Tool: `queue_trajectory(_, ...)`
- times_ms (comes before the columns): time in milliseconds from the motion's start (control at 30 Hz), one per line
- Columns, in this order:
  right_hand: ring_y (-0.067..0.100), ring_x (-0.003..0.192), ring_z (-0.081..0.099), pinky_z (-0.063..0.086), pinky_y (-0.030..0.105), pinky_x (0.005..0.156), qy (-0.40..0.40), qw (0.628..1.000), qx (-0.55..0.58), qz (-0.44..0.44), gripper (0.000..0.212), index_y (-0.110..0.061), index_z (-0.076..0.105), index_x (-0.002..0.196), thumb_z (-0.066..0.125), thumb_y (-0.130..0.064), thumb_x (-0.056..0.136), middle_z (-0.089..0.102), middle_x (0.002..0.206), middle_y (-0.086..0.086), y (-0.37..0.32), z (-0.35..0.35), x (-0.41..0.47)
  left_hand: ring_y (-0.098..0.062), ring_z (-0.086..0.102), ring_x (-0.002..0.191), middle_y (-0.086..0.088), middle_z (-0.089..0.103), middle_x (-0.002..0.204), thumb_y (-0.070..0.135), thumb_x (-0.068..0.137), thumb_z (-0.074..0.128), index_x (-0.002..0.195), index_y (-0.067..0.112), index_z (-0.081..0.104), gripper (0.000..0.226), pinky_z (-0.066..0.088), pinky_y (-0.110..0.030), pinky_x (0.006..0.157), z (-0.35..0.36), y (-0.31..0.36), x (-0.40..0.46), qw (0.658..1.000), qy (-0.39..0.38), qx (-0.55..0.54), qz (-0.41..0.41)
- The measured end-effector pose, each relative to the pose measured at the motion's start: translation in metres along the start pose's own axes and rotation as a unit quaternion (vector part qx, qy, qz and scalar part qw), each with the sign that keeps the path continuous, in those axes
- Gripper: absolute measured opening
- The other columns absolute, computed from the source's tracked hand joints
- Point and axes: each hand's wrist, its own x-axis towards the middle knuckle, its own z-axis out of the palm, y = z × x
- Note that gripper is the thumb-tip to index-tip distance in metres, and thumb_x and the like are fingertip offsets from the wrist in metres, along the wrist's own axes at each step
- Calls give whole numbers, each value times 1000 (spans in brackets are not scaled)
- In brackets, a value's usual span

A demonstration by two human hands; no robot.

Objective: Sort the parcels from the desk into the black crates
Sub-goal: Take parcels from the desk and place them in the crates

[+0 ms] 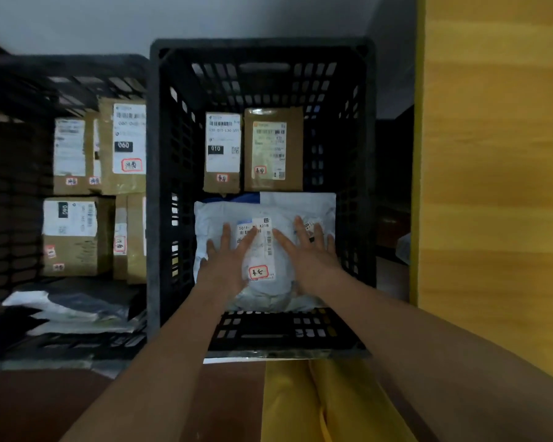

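Observation:
A white soft parcel bag (265, 250) with a shipping label lies in the near half of the black crate (155, 193) in front of me. My left hand (229, 256) and my right hand (310, 250) lie flat on top of it, fingers straight and spread, one on each side of the label. Behind the bag, two brown cardboard parcels (222, 151) (273, 148) stand side by side against the crate's far part, their labels facing me.
A second black crate (20, 90) to the left holds several brown cardboard boxes (74, 234) and flat dark and white bags (71, 311). A yellow wooden panel (492, 154) rises at the right. Yellow fabric (316, 400) lies below the crate.

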Motion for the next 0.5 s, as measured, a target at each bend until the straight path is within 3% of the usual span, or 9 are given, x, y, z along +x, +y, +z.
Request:
queue_trajectory(233, 38, 146, -25, -4, 58, 119, 152, 988, 15, -13, 122, -43, -24, 149, 77, -21, 84, -39, 156, 5, -11, -52, -83, -46, -7, 147, -6, -30, 159, 35, 87, 72, 148, 45, -21, 112, 20, -57, 117, -63, 17, -69, 994, 83, 71, 33)
queue_trajectory(367, 35, 147, -24, -3, 60, 120, 275, 961, 3, -6, 116, -44, -27, 147, 73, -33, 88, -35, 158, 5, -12, -87, -129, -44, -16, 147, -2, -34, 157, 39, 88, 71, 149, 44, -22, 112, 10, -59, 118, -115, 43, -104, 985, 136, 95, 39)
queue_trajectory(500, 36, 148, -23, 0, 59, 120, 369, 929, 4, 28, 108, -41, -25, 150, 66, -28, 93, -33, 159, 6, 0, -118, -172, -42, -19, 147, 1, -35, 157, 39, 87, 72, 147, 47, -25, 114, 7, -59, 119, -167, 75, -128, 974, 194, 100, 66)
